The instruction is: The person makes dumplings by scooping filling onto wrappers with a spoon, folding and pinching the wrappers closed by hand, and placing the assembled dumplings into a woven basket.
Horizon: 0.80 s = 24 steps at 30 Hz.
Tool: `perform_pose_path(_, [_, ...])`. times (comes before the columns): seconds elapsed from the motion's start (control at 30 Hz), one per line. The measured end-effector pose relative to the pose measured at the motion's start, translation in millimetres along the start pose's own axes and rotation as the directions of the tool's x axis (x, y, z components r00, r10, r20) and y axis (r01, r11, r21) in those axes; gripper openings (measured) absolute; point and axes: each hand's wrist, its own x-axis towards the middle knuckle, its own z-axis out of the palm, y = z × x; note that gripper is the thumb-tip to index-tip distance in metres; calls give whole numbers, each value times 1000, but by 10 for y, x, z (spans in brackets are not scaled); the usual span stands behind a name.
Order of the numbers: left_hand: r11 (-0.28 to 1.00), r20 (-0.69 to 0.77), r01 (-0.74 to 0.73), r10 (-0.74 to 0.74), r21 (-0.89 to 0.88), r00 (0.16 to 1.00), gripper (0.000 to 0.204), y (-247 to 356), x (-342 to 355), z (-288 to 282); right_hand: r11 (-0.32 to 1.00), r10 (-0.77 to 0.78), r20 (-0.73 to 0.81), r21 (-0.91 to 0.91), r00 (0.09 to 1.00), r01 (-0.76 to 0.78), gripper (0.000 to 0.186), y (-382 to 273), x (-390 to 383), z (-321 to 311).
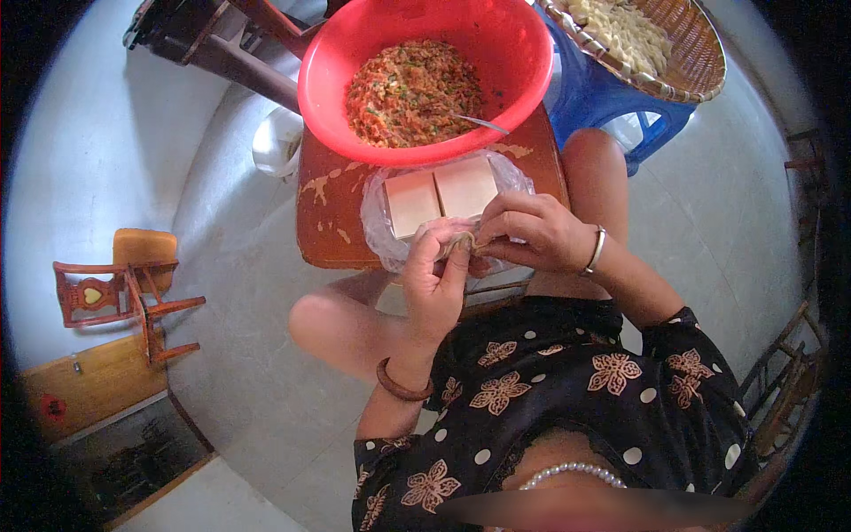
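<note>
A small folded wonton (461, 239) is pinched between my two hands, above the near edge of the table. My left hand (433, 282) is closed around its left side, thumb toward me. The fingers of my right hand (539, 232) pinch its right side; their tips partly hide it. Just beyond my hands, two stacks of pale square wrappers (413, 202) lie side by side on a clear plastic bag (376, 213). Behind them stands a large red basin (425, 156) of chopped orange-and-green filling (412, 93), with a metal utensil handle (481, 122) leaning out at the right.
The worn brown wooden stool top (332, 239) carries the basin and wrappers. At the far right, a woven basket (696, 53) with many pale pieces (625, 35) rests on a blue plastic stool (656, 129). A wooden chair (133, 293) stands at the left.
</note>
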Motion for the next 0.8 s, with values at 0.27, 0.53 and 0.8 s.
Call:
perform_pose_path(0.27, [998,22,-41,40,46,999,35,-99,-30,-51,960,204,-27,199,979,-194,25,-4,-26,63])
perform_pose_path(0.53, [893,-41,11,-33,-451,999,40,36,87,5,978,147,-185,175,972,-114,15,-42,-19,41])
perform_pose_path(0.8, [905,-138,34,-101,-423,985,11,-135,97,98,988,126,-190,113,974,-106,17,-60,-13,76])
